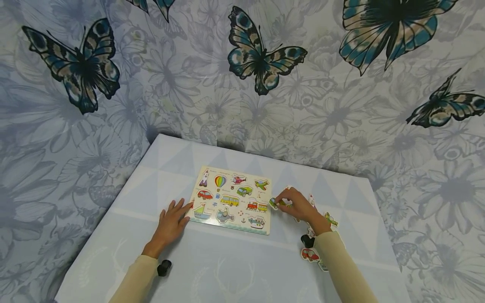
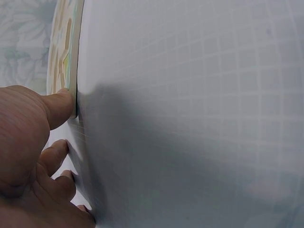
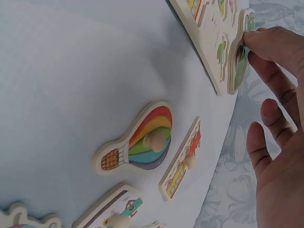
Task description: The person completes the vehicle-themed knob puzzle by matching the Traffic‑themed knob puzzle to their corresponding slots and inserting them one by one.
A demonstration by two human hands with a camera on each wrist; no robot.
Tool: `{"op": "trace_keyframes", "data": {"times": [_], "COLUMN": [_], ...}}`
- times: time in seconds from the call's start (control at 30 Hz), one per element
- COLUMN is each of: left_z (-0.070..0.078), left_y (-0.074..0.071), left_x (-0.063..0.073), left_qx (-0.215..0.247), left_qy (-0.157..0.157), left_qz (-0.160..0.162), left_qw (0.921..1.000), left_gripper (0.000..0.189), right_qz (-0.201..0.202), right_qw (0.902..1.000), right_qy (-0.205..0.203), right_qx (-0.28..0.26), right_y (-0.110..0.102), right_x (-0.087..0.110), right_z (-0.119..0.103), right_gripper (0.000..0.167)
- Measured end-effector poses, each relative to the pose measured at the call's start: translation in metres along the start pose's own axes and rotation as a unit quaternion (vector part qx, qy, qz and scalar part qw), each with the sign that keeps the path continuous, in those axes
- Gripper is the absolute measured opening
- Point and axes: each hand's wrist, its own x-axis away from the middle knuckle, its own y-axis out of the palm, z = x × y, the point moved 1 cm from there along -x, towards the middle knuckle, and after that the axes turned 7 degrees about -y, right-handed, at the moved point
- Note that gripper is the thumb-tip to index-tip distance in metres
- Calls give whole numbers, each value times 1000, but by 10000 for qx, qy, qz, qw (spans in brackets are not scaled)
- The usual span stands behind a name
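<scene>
A flat wooden puzzle board (image 1: 238, 225) with printed vehicles lies on the table. My right hand (image 1: 297, 204), just off the board's right edge, pinches a green truck puzzle piece (image 3: 241, 66) between thumb and forefinger; its other fingers are loosely bent. In the right wrist view the piece is held on edge and overlaps the board. My left hand (image 1: 170, 225) rests at the board's left edge with fingers spread. In the left wrist view its thumb (image 2: 61, 107) touches the board's side, while the other fingers lie on the tablecloth.
Loose knobbed pieces lie right of the board: a hot-air balloon (image 3: 137, 142), a train (image 3: 176, 173), a red car (image 1: 310, 254), a plane (image 1: 331, 219) and others partly under my right forearm. A butterfly-patterned wall (image 1: 189, 92) stands behind the table (image 1: 235, 269).
</scene>
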Motion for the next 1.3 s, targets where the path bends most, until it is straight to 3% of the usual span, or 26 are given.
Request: {"op": "trace_keyframes", "data": {"times": [0.37,0.97,1.3], "left_z": [0,0,-1], "left_y": [-1,1,1], "left_x": [1,3,0], "left_qx": [-22,23,-24], "left_qy": [22,89,-107], "left_qz": [31,170,-35], "left_qw": [10000,9998,9999], "left_gripper": [52,50,52], "right_qz": [-237,-687,-696], "right_qw": [9995,9963,9936], "right_qy": [200,17,87], "right_qx": [-6,516,890], "right_y": [4,22,38], "right_x": [-23,-75,-97], "right_z": [0,-6,-13], "right_gripper": [13,14,17]}}
